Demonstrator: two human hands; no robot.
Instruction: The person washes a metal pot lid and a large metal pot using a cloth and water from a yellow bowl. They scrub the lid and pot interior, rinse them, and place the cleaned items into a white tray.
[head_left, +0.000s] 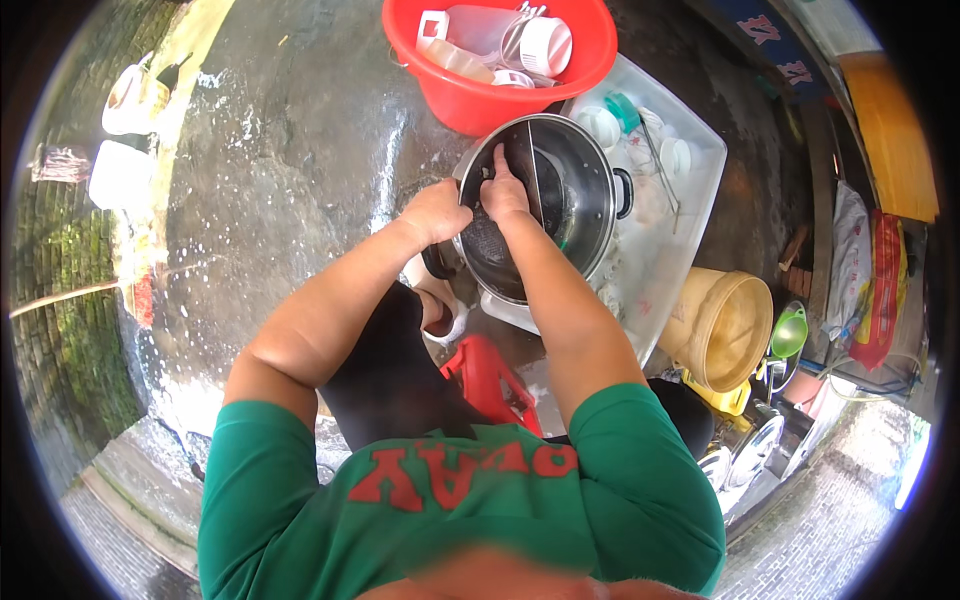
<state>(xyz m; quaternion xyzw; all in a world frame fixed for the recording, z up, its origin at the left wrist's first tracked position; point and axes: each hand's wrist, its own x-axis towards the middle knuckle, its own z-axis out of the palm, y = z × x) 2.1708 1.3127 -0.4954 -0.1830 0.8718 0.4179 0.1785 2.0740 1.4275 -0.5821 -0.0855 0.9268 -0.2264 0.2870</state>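
A round metal pot (576, 176) with a straight divider across its inside and black side handles rests tilted at the left edge of a translucent plastic tub (675, 247). My left hand (441, 214) grips the pot's left rim, its fingers closed around the edge. Inside the pot's left half is my right hand (506, 187), one finger stretched out against the inner wall; whether it holds a cloth or scrubber cannot be told. A dark, mesh-like patch shows below that hand. White lids, a green plastic piece and thin sticks lie in the tub.
Beyond the pot stands a red basin (465, 105) with plastic jars. A beige bucket (739, 330) lies tipped at the right, near a green bowl (790, 334). A red plastic stool (491, 382) is below the pot. White containers (121, 176) stand far left on wet concrete.
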